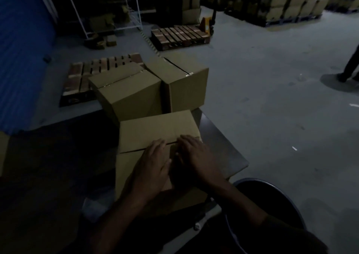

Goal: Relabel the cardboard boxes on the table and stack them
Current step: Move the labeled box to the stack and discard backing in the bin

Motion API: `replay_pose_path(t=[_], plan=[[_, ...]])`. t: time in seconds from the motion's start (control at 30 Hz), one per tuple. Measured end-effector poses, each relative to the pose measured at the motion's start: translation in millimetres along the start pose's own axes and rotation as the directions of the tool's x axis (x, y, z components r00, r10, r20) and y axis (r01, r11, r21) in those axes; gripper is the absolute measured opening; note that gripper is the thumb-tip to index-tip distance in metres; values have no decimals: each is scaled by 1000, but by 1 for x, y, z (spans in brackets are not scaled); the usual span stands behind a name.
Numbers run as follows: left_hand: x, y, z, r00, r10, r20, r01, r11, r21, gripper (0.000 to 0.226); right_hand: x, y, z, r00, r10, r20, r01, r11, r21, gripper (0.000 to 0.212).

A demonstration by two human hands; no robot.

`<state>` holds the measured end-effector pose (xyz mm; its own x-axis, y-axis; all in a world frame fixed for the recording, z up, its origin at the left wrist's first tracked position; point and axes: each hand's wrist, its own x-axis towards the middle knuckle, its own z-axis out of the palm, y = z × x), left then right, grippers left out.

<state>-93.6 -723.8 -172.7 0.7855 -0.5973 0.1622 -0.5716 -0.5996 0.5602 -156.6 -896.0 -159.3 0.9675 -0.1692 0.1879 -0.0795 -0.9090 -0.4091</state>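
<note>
A brown cardboard box [155, 131] lies in front of me on the dark table [219, 137], its top seam running left to right. My left hand [153, 166] rests flat, palm down, on the box top with fingers reaching the seam. Close beside it, my right hand [196, 156] also presses flat on the top, fingers spread over the seam. Whether a label lies under the hands is hidden. Behind this box stand two more taped cardboard boxes, one at the left [126, 90] and one at the right [184, 82], touching each other.
A dark round bin [272, 205] stands at my lower right. Wooden pallets [178, 37] lie on the grey floor beyond the table, with a white metal rack [108, 11] and stacked cartons [291, 1] farther back. A person's leg [351, 63] shows at the right edge.
</note>
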Motion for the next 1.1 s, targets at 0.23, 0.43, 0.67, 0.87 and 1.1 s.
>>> replay_pose_path(t=[0.23,0.43,0.67,0.87,1.1], plan=[[3,-56,-6,992,110,60,-120,973,198,75,4,-21,35,995,-65,77,82,968,-239,67],[9,-86,-15,990,140,9,-139,971,192,62,0,-21,29,985,173,-25,-173,938,-301,69],[-10,-120,-17,968,-219,-123,186,954,-237,85,-5,-10,14,823,541,-171,-550,835,-7,71],[-17,-96,-17,859,-479,180,447,531,-720,95,-1,-18,3,804,558,-204,-574,818,-27,65],[-11,-57,-74,931,-357,73,220,391,-894,117,12,-53,-50,789,506,-348,-543,840,-11,60]])
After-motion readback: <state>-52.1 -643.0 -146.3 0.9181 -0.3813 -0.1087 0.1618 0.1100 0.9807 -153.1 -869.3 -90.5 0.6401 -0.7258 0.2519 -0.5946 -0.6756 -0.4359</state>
